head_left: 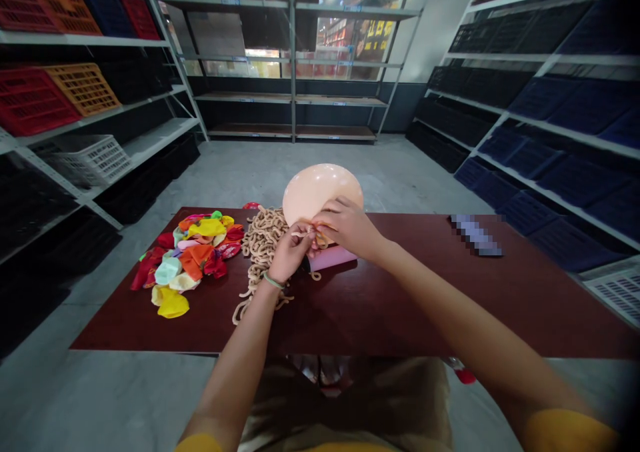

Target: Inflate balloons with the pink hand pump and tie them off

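Note:
An inflated peach balloon (320,189) stands just beyond my hands, over the table's far edge. My left hand (291,251) is closed in a pinch at the balloon's neck, with a thin pale strand between thumb and finger. My right hand (345,229) is closed on the neck from the other side, its fingers bent against the balloon's lower right. The exact grip is partly hidden where the fingers meet. Below them lies a pink cylinder (334,259). A heap of tan rubber loops (265,239) lies beside my left hand, with one loose loop (315,276) near the cylinder.
A pile of uninflated coloured balloons (197,255) lies left on the dark red table (430,305). A blurred-out object (475,234) rests at the right. Shelves with crates (83,89) stand on both sides, and a metal rack (293,72) is at the back.

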Tool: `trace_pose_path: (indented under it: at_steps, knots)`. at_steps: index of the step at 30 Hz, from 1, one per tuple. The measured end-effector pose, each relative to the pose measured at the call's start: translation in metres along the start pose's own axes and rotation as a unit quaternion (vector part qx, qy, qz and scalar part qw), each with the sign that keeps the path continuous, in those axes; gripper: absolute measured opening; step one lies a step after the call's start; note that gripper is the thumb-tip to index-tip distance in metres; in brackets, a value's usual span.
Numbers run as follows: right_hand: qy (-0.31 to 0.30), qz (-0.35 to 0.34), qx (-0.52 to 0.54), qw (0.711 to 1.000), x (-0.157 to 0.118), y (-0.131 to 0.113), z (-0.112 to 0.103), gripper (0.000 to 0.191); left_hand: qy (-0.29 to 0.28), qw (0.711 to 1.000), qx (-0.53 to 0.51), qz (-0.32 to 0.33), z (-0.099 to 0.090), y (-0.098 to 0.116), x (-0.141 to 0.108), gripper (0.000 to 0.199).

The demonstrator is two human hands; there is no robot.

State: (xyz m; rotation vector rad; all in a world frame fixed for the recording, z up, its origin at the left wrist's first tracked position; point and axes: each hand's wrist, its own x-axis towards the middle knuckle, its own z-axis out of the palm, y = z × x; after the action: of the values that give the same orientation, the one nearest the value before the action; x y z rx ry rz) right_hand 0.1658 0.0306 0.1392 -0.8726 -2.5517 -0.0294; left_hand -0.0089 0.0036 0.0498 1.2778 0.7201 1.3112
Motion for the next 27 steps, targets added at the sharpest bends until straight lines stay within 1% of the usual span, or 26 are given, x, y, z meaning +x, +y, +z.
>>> trace_pose_path:
  at_steps: [5, 9, 11, 13, 17, 19, 20, 22, 24, 27]
  knots:
    - [0.007, 0.007, -0.013, 1.000, 0.002, 0.000, 0.004, 0.017, -0.014, 0.999, 0.044, 0.015, -0.001, 0.000, -0.003, 0.028]
    - [0.020, 0.009, -0.051, 0.998, 0.003, -0.002, 0.008, 0.016, 0.004, 0.999, 0.046, 0.020, 0.000, 0.002, -0.003, 0.028]
    - [0.031, 0.010, -0.073, 0.997, 0.002, -0.004, 0.013, 0.014, 0.034, 0.999, 0.037, 0.020, 0.001, 0.003, -0.003, 0.028]
    - [0.040, 0.007, -0.092, 0.995, 0.002, -0.007, 0.018, 0.011, 0.076, 0.997, 0.022, 0.022, 0.002, 0.003, -0.002, 0.028]
    - [0.061, -0.005, -0.121, 0.991, 0.003, -0.019, 0.029, 0.009, 0.161, 0.986, 0.015, 0.033, 0.005, 0.002, 0.000, 0.028]
    - [0.073, 0.003, -0.124, 0.990, 0.002, -0.023, 0.032, 0.008, 0.192, 0.980, 0.017, 0.047, 0.006, 0.001, 0.001, 0.026]
    - [0.077, 0.009, -0.120, 0.990, 0.001, -0.023, 0.033, 0.009, 0.200, 0.978, 0.018, 0.056, 0.006, 0.001, 0.001, 0.025]
    - [0.084, 0.019, -0.092, 0.992, -0.002, -0.022, 0.033, 0.012, 0.199, 0.977, 0.021, 0.071, 0.007, 0.000, 0.001, 0.025]
    - [0.096, 0.036, -0.030, 0.994, -0.006, -0.019, 0.031, 0.016, 0.179, 0.980, 0.024, 0.080, 0.007, -0.002, 0.001, 0.026]
    - [0.120, 0.073, 0.074, 0.987, -0.013, -0.014, 0.027, 0.016, 0.144, 0.985, 0.032, 0.085, 0.006, -0.008, -0.001, 0.028]
